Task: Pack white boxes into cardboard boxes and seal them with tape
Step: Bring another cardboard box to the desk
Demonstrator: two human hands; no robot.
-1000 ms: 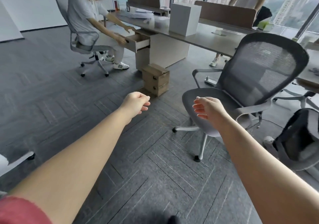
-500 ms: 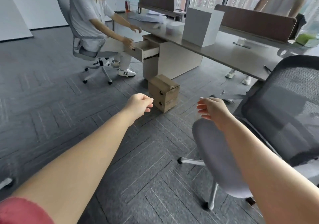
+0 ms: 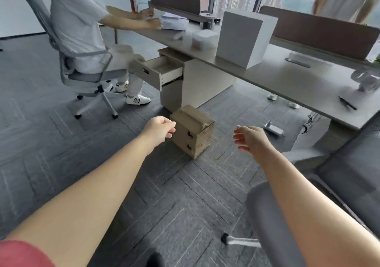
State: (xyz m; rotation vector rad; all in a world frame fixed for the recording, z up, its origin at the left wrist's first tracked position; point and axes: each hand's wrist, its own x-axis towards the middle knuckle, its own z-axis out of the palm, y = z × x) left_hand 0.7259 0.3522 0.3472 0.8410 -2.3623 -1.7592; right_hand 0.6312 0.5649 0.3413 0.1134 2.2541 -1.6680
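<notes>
Two bare arms reach over grey carpet toward a stack of two cardboard boxes (image 3: 193, 131) on the floor, just in front of the desk (image 3: 287, 77) pedestal. The left hand (image 3: 159, 128) hangs just left of the stack, fingers loosely curled and holding nothing. The right hand (image 3: 250, 139), well to the stack's right, keeps its fingers relaxed and slightly spread, also holding nothing. Behind the stack, a large white box (image 3: 244, 40) stands on the desk; a drawer (image 3: 158, 71) juts open beside a seated person (image 3: 82, 32).
</notes>
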